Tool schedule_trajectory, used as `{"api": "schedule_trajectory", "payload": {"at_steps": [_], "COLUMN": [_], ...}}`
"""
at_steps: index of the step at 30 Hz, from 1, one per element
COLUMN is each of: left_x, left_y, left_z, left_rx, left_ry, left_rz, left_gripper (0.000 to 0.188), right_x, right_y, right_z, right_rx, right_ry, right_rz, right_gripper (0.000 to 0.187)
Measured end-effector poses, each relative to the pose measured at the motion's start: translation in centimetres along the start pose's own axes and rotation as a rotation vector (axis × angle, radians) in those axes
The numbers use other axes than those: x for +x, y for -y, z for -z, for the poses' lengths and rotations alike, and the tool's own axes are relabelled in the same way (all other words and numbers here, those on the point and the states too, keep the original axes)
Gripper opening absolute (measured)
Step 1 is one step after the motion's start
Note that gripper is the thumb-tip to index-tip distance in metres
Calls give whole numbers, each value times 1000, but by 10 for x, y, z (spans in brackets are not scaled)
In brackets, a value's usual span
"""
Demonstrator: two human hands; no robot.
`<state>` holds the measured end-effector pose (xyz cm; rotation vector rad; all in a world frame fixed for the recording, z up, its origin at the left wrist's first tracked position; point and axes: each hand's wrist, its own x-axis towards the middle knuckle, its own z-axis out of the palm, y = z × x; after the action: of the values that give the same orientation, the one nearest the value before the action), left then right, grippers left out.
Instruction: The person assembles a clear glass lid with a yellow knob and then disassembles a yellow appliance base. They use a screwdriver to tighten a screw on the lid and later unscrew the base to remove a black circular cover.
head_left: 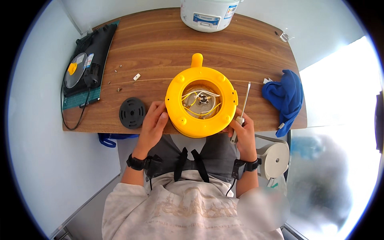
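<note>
A yellow electric pot point(175, 86) lies bottom up at the table's front edge, its short handle pointing away from me. Through its round underside opening I see white and yellow wires point(195, 98) and metal parts. My left hand point(154, 124) grips the pot's left side, thumb towards me and fingertips partly hidden. My right hand point(245, 134) holds a screwdriver point(246, 100) with a light handle, its blade pointing away. Those right fingers also reach the pot's lower right side. Beside my left hand a black slotted round cover point(132, 113) lies flat on the table.
Small screws point(119, 89) and a white piece point(137, 77) lie at the left. Further left, a black appliance point(98, 52) and a glass lid point(76, 70) rest on a green mat point(94, 94). A white cooker point(206, 16) stands at the back, a blue cloth point(285, 94) at right.
</note>
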<state>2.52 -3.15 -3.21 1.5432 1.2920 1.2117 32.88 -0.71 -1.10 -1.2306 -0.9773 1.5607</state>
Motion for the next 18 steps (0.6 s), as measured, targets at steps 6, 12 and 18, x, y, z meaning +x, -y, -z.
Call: {"api": "schedule_trajectory", "payload": {"at_steps": [6,12,18], "left_x": [-3,-2,-3], "left_y": [2,-2,-2], "left_z": [2,2,1], "left_rx": [-70,-44,21], "left_ry": [41,43,47], "left_rz": [35,55,19], "left_gripper": [51,53,50], "right_x": [-1,-1,-1], "right_y": [2,0,-3], "right_z": [-1,-5,-7], "right_rx": [-20,-34,-20], "right_ry": [29,10,-27], "right_rz": [27,51,78], "right_gripper": [48,41,32]}}
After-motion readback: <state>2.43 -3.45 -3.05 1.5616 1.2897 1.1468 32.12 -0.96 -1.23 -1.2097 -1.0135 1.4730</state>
